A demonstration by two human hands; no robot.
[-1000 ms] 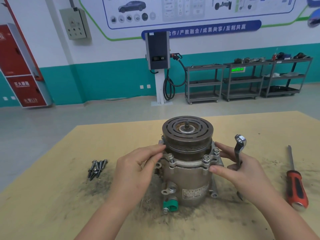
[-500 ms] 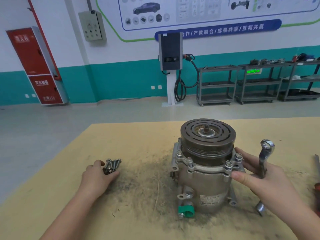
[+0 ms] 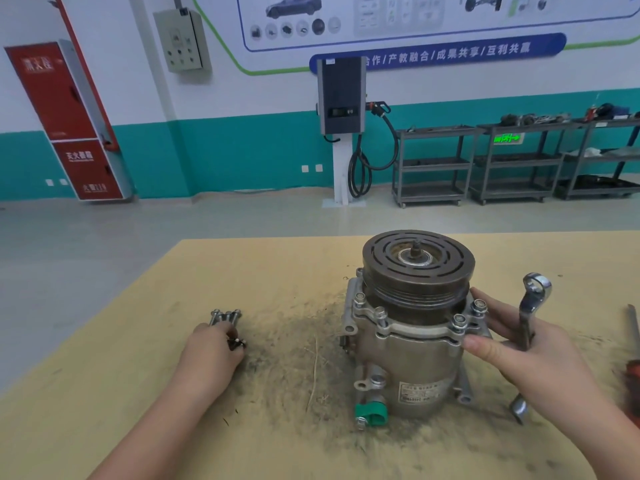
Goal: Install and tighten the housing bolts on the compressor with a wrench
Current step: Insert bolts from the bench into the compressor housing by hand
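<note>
- Red, at the far left wall, stands a tall fire cabinet point(image 3: 65, 123); a grey electrical box point(image 3: 182, 39) hangs on the white wall to its right.
- Yellowish and smeared with dark grime, the table point(image 3: 138, 341) fills the lower part of the view.
- The left hand point(image 3: 213, 355) lies on the table well left of the compressor, fingers curled down over the near ends of a small pile of loose bolts point(image 3: 225, 317). It seems to pinch one or two of them, though the fingertips hide the exact grip. The bolt heads stick out beyond the hand, pointing away from the person.
- A grey charging post point(image 3: 341, 98) with a black cable stands by the back wall.
- The compressor point(image 3: 408, 344) stands upright on the table, right of centre, with its dark slotted pulley point(image 3: 418, 268) on top. A green clip point(image 3: 371, 412) sits at its lower front.
- Several housing bolts point(image 3: 459, 322) already stand in the flange beneath the pulley.
- The right hand point(image 3: 530, 358) is beside the compressor, its straight fingers and thumb touching the right side of the flange. At the same time it holds the wrench point(image 3: 530, 317) against the palm, ring end up and lower end showing beneath the hand.
- Grey shelf carts point(image 3: 512, 164) line the back wall.
- A red-handled screwdriver point(image 3: 633, 368) lies at the right edge, partly cut off.
</note>
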